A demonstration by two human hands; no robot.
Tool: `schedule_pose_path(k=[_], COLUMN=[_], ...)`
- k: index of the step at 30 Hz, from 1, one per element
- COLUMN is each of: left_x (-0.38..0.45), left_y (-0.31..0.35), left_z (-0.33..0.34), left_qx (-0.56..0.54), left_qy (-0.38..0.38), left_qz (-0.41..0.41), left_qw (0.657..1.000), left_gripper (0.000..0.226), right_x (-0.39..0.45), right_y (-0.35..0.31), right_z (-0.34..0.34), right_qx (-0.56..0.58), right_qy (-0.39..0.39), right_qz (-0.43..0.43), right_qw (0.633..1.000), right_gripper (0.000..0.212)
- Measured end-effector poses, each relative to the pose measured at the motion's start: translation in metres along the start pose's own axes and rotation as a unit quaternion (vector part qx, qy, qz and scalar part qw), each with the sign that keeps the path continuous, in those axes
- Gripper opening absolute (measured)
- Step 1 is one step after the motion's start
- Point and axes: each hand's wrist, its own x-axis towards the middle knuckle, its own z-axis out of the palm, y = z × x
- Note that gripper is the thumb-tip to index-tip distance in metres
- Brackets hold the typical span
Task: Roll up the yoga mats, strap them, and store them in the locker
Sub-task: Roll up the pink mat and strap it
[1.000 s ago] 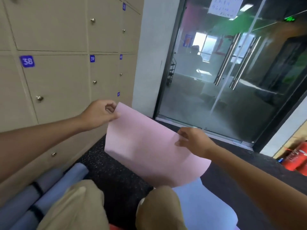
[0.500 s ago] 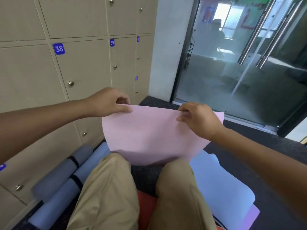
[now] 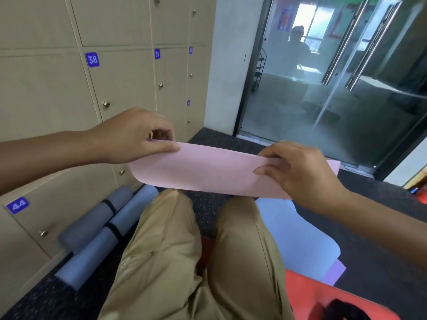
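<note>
A thin pink mat (image 3: 208, 172) is held in the air above my knees, curled over on itself at its near edge. My left hand (image 3: 131, 137) pinches its left end and my right hand (image 3: 298, 172) pinches its right end. Below it a pale blue mat (image 3: 293, 236) lies flat on the floor by my right knee, over a purple mat (image 3: 335, 273) and a red mat (image 3: 323, 299). Two rolled blue-grey mats (image 3: 101, 227) with black straps lie against the foot of the beige lockers (image 3: 57, 93).
The lockers, numbered 38, 39 and 44, fill the left wall, all doors closed. A glass door (image 3: 335, 88) with steel handles stands ahead on the right. Black speckled floor (image 3: 381, 239) lies around me. A dark item (image 3: 344, 310) rests on the red mat.
Both hands have brought the pink mat's top edge down and toward me, so it now curls into a narrow fold. My view has tilted down.
</note>
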Motion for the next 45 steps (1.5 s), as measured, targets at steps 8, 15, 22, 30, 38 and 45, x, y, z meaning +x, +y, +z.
schedule_pose_path(k=[8, 15, 22, 30, 38, 45], left_x=[-0.11, -0.161, -0.16, -0.173, -0.144, -0.145], left_y=[0.057, 0.082, 0.099, 0.12, 0.123, 0.115], left_z=[0.062, 0.101, 0.114, 0.135, 0.152, 0.151], left_qx=[-0.029, -0.032, -0.065, -0.11, 0.037, -0.006], left_qy=[-0.098, -0.145, -0.178, -0.162, -0.235, -0.224], left_qz=[0.005, 0.004, -0.034, -0.15, -0.229, -0.156], left_qw=[0.995, 0.989, 0.981, 0.969, 0.944, 0.962], left_gripper=[0.027, 0.029, 0.033, 0.027, 0.032, 0.012], right_x=[-0.128, -0.189, -0.194, -0.189, -0.171, -0.17], right_y=[-0.046, -0.058, -0.06, -0.051, -0.035, -0.018], right_z=[0.029, 0.055, 0.054, 0.062, 0.078, 0.086], right_qx=[0.084, 0.122, 0.132, 0.237, 0.23, 0.259], right_qy=[-0.075, -0.122, -0.152, -0.24, -0.268, -0.26], right_qz=[0.065, 0.07, 0.106, 0.241, 0.283, 0.222], right_qw=[0.991, 0.982, 0.974, 0.91, 0.892, 0.903], right_gripper=[0.01, 0.014, 0.018, 0.018, 0.021, 0.018])
